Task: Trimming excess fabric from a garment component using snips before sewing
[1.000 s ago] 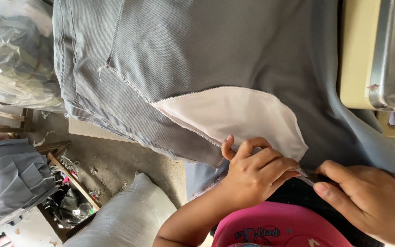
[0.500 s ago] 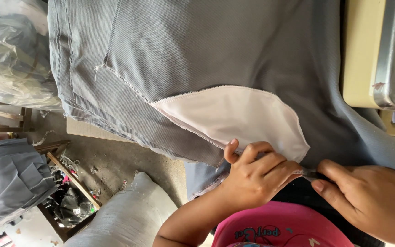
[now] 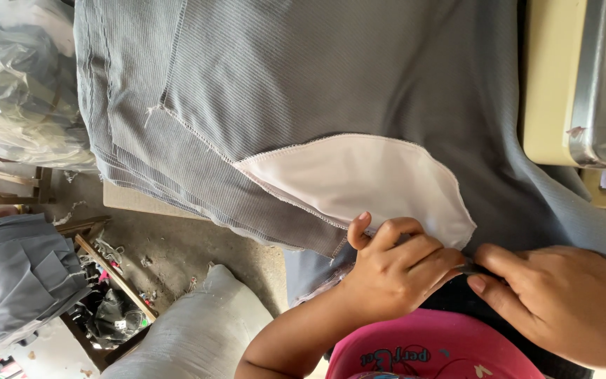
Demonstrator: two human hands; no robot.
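Note:
A large grey ribbed fabric piece lies spread over the work surface, with a white curved pocket lining stitched onto it. My left hand is curled at the lining's lower edge, thumb on the white cloth, and pinches the fabric there. My right hand comes in from the right and pinches the same grey edge, fingertips touching those of the left hand. What sits between the fingertips is dark and too small to tell. A pink shirt fills the bottom of the view.
A cream and metal sewing machine body stands at the right edge. On the floor to the left lie a white sack, a folded grey fabric pile, clear plastic bags, wooden sticks and scraps.
Both hands keep their grip on the fabric edge. The right hand has crept slightly left toward the left hand, and the view has shifted a little.

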